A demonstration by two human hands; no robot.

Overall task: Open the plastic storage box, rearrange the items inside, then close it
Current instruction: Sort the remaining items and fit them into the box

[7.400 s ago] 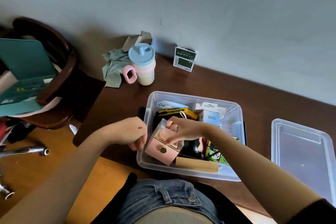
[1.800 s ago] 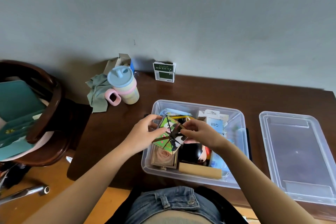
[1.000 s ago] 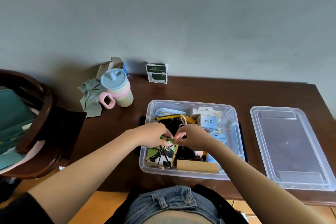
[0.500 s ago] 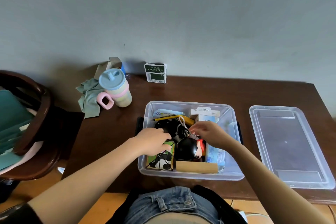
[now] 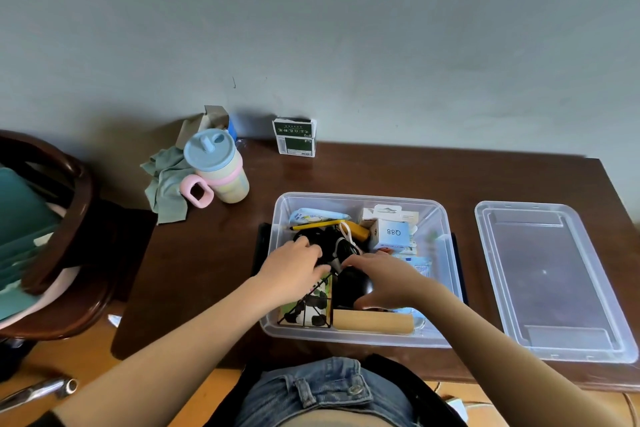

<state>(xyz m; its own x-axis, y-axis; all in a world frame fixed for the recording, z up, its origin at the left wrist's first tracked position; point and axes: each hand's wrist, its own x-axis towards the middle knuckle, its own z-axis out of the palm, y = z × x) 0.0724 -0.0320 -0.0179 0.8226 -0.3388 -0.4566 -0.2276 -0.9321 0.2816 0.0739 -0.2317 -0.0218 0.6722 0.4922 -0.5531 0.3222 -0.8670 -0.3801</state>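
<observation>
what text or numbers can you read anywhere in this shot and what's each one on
"Q88", seen upside down as "88Q": on the small white box inside the storage box.
White characters on the green and white carton by the wall: too small to read.
Print on the blue and white packets in the storage box: blurred, unreadable.
Nothing readable on the cup or the lid.

The clear plastic box (image 5: 360, 199) sits open on the table, packed with small items: a white Q88 carton (image 5: 390, 233), a yellow pen (image 5: 317, 225), a panda-print pack (image 5: 308, 308), a tan block (image 5: 372, 321). Its clear lid (image 5: 550, 284) lies flat just to the right.
</observation>
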